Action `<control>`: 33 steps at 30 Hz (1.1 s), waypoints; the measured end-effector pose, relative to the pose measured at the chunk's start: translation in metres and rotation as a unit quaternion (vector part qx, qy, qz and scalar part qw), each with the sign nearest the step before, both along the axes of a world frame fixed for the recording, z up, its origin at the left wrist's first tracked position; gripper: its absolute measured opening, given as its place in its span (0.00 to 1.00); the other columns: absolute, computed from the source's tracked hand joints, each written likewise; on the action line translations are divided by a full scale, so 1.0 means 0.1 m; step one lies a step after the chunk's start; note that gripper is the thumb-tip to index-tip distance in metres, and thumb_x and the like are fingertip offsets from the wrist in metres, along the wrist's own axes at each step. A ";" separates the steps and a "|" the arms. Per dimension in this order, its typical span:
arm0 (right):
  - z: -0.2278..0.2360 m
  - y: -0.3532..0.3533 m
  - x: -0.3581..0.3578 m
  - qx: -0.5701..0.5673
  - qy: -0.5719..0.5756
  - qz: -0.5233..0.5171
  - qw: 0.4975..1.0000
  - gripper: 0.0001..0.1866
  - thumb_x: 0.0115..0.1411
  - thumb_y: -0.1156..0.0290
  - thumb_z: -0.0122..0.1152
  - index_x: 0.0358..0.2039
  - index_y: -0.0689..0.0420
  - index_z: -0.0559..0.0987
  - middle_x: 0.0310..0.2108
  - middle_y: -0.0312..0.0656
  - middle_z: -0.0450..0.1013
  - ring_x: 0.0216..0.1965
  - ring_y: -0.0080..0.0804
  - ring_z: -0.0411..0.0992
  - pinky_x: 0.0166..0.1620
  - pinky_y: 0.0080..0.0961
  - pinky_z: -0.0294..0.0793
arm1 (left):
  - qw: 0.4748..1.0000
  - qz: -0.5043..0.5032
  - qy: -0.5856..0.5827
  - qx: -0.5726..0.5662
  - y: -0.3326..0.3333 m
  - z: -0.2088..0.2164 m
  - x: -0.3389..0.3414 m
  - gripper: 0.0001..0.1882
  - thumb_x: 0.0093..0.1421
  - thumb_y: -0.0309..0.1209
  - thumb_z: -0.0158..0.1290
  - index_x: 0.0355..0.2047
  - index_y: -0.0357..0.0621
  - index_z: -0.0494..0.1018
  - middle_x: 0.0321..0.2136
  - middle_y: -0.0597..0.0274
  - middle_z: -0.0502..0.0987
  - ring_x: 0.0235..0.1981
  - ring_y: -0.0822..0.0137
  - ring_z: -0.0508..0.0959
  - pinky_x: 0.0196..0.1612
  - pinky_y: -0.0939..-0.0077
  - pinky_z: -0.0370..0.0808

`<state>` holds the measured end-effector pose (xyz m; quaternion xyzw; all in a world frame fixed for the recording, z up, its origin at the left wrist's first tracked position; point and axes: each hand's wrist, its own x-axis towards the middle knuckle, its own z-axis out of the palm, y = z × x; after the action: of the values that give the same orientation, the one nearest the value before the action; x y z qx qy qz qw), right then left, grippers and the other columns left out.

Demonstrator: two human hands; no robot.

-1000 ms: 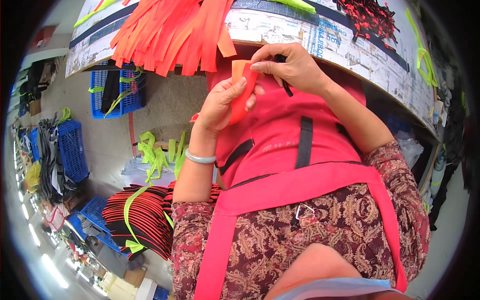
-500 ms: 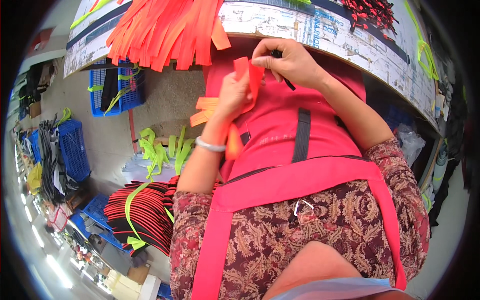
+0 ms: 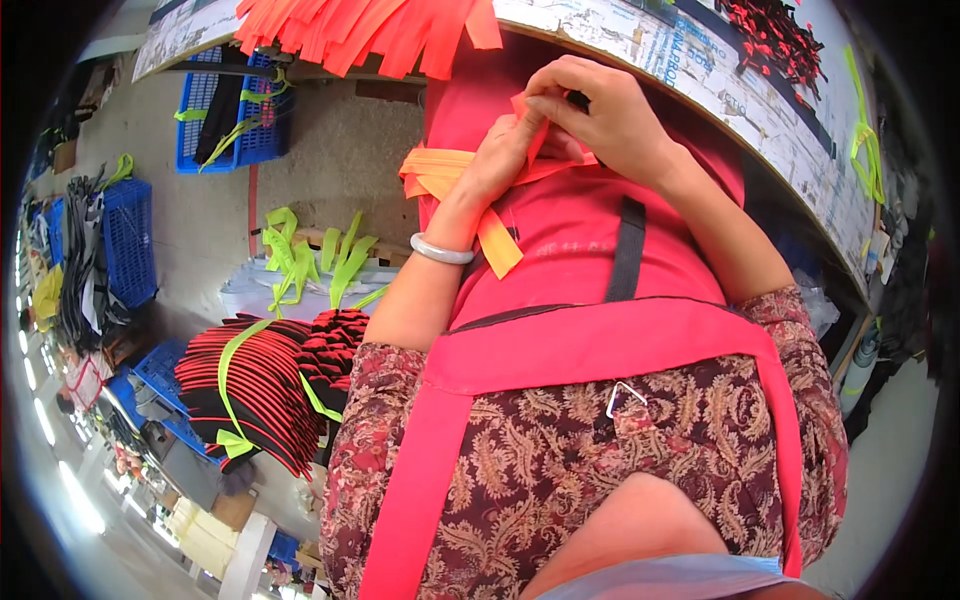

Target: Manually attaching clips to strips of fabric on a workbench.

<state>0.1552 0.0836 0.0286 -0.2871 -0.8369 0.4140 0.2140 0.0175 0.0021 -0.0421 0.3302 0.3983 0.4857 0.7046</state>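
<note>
My left hand [image 3: 500,158] is closed around a few flat orange webbing strips [image 3: 497,246]. Their loose ends stick out to the left of the wrist, hang below it, and reach right across the pink-red apron [image 3: 560,265]. Close against it, my right hand [image 3: 612,112] pinches the upper end of an orange strip with thumb and forefinger. Something small and dark [image 3: 578,99] shows within the curled right fingers; its kind is hidden.
A bunch of orange strips [image 3: 350,30] overhangs the table edge [image 3: 600,28] ahead. Small black-and-red pieces [image 3: 770,40] lie at far right. Blue crates [image 3: 205,120] and bundled black-and-red pieces [image 3: 250,385] stand on the left.
Both hands have come closer together, the right fingers now meeting the strip at the left hand. The dark piece that stuck out below the right hand is mostly hidden. The view has shifted slightly.
</note>
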 end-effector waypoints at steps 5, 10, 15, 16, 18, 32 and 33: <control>0.42 -0.17 0.01 -0.065 -0.070 0.197 0.976 0.10 0.51 0.77 0.62 0.36 0.59 0.77 0.30 0.46 0.74 0.33 0.41 0.74 0.39 0.30 0.72 | 0.994 -0.057 0.091 0.022 -0.09 -0.17 -0.02 0.21 0.60 0.40 0.52 0.44 0.34 0.72 0.37 0.59 0.77 0.38 0.72 0.76 0.40 0.78 0.74; 0.39 -0.49 -0.05 -0.011 -0.192 0.382 0.904 0.15 0.51 0.74 0.56 0.41 0.50 0.77 0.28 0.46 0.75 0.32 0.44 0.75 0.36 0.34 0.74 | 0.973 -0.118 0.180 0.082 0.00 -0.15 0.11 0.23 0.49 0.33 0.60 0.45 0.37 0.75 0.39 0.55 0.79 0.42 0.66 0.78 0.47 0.70 0.73; 0.18 -0.57 -0.17 -0.017 -0.112 0.371 0.922 0.07 0.52 0.75 0.55 0.32 0.57 0.78 0.28 0.46 0.76 0.31 0.42 0.75 0.36 0.33 0.74 | 0.937 -0.118 0.306 0.121 0.00 -0.25 0.16 0.21 0.51 0.37 0.57 0.43 0.37 0.76 0.38 0.45 0.78 0.42 0.52 0.78 0.46 0.64 0.73; 0.13 -0.56 -0.13 -0.015 -0.115 0.365 0.924 0.07 0.52 0.75 0.55 0.32 0.57 0.78 0.28 0.46 0.76 0.31 0.42 0.75 0.36 0.33 0.74 | 0.906 -0.106 0.375 0.165 0.00 -0.08 0.22 0.21 0.51 0.38 0.56 0.42 0.37 0.76 0.37 0.44 0.78 0.41 0.50 0.78 0.46 0.62 0.73; 0.05 -0.56 -0.08 -0.047 -0.036 0.323 0.945 0.06 0.54 0.73 0.57 0.33 0.59 0.78 0.30 0.47 0.77 0.34 0.42 0.75 0.40 0.31 0.73 | 0.867 -0.092 0.442 0.213 0.07 0.11 0.27 0.21 0.51 0.39 0.55 0.41 0.38 0.76 0.36 0.43 0.78 0.40 0.47 0.77 0.45 0.61 0.73; 0.32 -0.27 0.27 -0.197 -0.026 0.194 0.961 0.12 0.51 0.67 0.67 0.31 0.61 0.75 0.24 0.43 0.74 0.30 0.30 0.74 0.36 0.28 0.70 | 0.986 0.067 -0.148 -0.048 0.26 0.26 -0.25 0.13 0.60 0.29 0.55 0.44 0.39 0.72 0.23 0.71 0.72 0.16 0.84 0.62 0.17 0.89 0.55; 0.38 -0.19 0.35 -0.208 -0.014 0.169 0.963 0.12 0.51 0.68 0.67 0.31 0.61 0.75 0.25 0.41 0.73 0.31 0.26 0.73 0.37 0.26 0.70 | 0.986 0.068 -0.147 -0.050 0.23 0.41 -0.28 0.13 0.60 0.29 0.55 0.44 0.39 0.72 0.23 0.71 0.72 0.16 0.84 0.62 0.17 0.89 0.55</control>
<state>0.1900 0.0645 0.0661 -0.1850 -0.7716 0.6052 0.0648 -0.0106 0.0249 -0.0008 0.1919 0.3355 0.5555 0.7362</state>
